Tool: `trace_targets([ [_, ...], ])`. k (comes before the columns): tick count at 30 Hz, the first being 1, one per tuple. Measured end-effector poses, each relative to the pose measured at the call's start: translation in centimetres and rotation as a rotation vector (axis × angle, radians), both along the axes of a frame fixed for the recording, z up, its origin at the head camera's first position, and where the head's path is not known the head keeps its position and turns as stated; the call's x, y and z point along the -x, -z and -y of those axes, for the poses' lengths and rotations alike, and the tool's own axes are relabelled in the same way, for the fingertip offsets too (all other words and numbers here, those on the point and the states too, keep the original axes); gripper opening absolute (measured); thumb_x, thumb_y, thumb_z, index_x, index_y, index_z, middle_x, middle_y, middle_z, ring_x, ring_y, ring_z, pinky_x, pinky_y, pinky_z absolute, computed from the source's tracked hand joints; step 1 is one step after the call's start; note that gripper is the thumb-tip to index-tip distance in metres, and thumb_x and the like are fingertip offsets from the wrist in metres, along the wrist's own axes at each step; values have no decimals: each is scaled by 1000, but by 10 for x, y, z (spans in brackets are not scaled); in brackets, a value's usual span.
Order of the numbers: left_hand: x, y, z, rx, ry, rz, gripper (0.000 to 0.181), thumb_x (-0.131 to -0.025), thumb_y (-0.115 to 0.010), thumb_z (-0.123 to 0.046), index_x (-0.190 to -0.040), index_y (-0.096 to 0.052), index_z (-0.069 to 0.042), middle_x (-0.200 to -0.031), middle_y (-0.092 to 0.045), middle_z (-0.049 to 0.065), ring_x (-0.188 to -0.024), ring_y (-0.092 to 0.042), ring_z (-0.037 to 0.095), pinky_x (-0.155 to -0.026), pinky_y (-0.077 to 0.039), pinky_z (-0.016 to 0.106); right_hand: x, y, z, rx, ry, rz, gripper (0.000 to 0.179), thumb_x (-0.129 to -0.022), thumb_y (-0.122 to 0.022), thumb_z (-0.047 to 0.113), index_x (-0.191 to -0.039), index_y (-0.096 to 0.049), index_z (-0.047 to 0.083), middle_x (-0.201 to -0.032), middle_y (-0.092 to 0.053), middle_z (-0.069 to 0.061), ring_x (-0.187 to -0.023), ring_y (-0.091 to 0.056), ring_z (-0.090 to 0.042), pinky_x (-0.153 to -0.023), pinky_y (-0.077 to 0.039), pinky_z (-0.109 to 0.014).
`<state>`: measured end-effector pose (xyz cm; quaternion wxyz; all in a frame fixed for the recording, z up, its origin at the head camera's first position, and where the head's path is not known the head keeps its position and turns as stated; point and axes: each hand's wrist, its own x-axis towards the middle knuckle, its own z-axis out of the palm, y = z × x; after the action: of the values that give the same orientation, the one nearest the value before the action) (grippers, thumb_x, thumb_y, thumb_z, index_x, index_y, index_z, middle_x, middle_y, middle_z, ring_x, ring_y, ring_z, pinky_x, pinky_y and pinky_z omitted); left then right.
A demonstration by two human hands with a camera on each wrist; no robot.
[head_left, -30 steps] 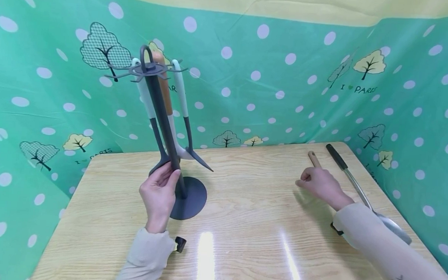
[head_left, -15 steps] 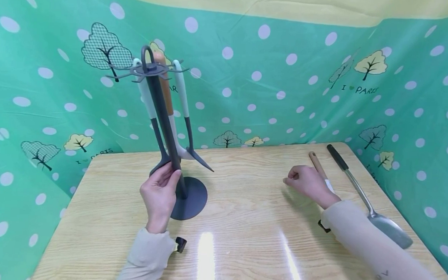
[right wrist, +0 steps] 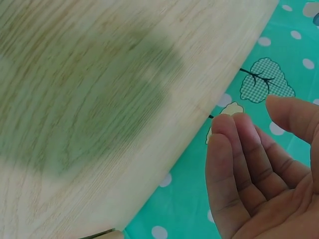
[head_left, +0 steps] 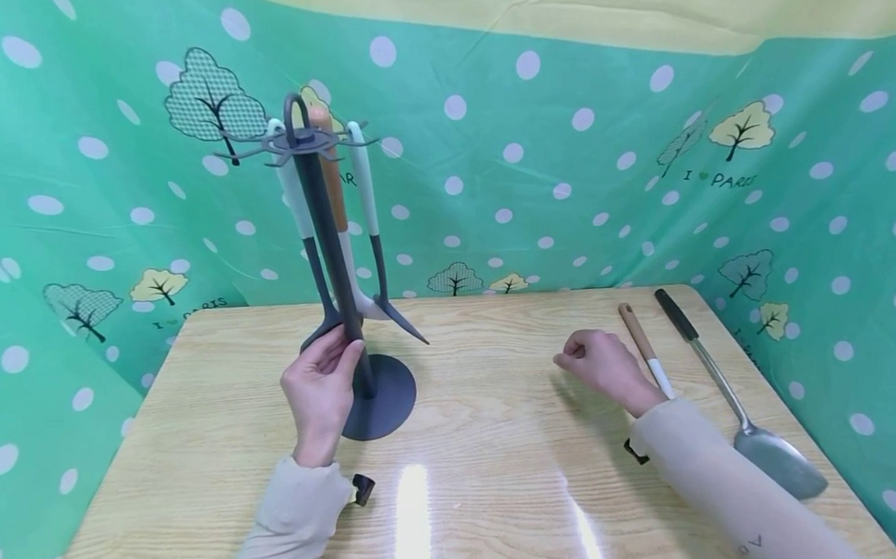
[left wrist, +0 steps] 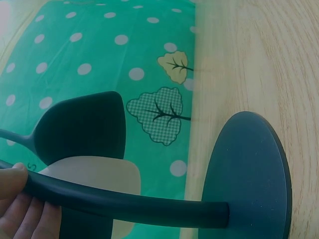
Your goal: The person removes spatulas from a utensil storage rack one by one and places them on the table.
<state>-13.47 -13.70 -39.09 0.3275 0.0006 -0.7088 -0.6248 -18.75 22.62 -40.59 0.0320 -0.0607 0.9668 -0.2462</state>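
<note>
My left hand point(head_left: 319, 386) grips the lower pole of a dark utensil stand point(head_left: 328, 241), thumb on one side and fingers on the other. From its hooks hang a utensil with a mint handle point(head_left: 364, 180), one with a wooden handle point(head_left: 332, 183) and another mint-handled one point(head_left: 294, 193). In the left wrist view a dark turner head point(left wrist: 84, 127) and a white turner head point(left wrist: 104, 167) show beyond the pole. Over the right half of the table hovers my right hand point(head_left: 605, 366), its fingers loosely bent and holding nothing. Right wrist view: thumb and fingertips stand apart.
A wooden-handled utensil point(head_left: 638, 331) lies beyond my right wrist, its far end hidden by the arm. Along the table's right edge lies a metal wok spatula point(head_left: 721, 379) with a black handle. Green dotted cloth point(head_left: 497, 182) hangs behind the wooden table point(head_left: 480, 414).
My right hand has moved left, away from the wooden-handled utensil, exposing more of it and of the wok spatula. My left hand keeps its grip on the pole.
</note>
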Motion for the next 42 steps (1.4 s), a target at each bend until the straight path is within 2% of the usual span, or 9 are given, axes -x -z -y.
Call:
trace_targets([
  [7,1,4,0,8,3,0,27,-82,-73,1,-109,-70,4,-101,-69,24,-85,-69,14,-77,-53,15,1,2,5,17,-5,-44,17,-90,-66,27,-82,-68,13,-79,-65,0,-66,-55,-15,-58,-46,-30],
  [16,0,1,0,11,0,-10,27,-82,-73,1,-108,-70,4,-101,-69,22,-85,-70,16,-76,-54,16,2,-3,15,52,5,-62,17,-91,-65,28,-83,-68,13,-78,-65,0,-65,-54,-15,-60,-46,-31],
  [25,-3,-4,-1,21,9,-5,27,-81,-73,4,-108,-69,7,-100,-70,20,-86,-69,31,-77,-55,20,4,-4,23,108,0,-86,21,-92,-63,30,-84,-68,11,-76,-64,-1,-62,-53,-16,-57,-45,-31],
  [32,0,0,0,23,3,-11,27,-82,-73,1,-109,-70,4,-101,-70,22,-85,-70,21,-76,-54,16,6,-5,28,145,-11,-97,21,-92,-63,30,-83,-69,12,-74,-64,0,-61,-51,-16,-56,-44,-30],
  [42,1,1,0,21,7,-23,27,-82,-73,1,-109,-70,4,-100,-70,22,-84,-70,18,-76,-54,16,3,-9,40,226,-26,-82,19,-92,-64,29,-83,-69,12,-70,-63,-2,-57,-50,-17,-53,-44,-31],
])
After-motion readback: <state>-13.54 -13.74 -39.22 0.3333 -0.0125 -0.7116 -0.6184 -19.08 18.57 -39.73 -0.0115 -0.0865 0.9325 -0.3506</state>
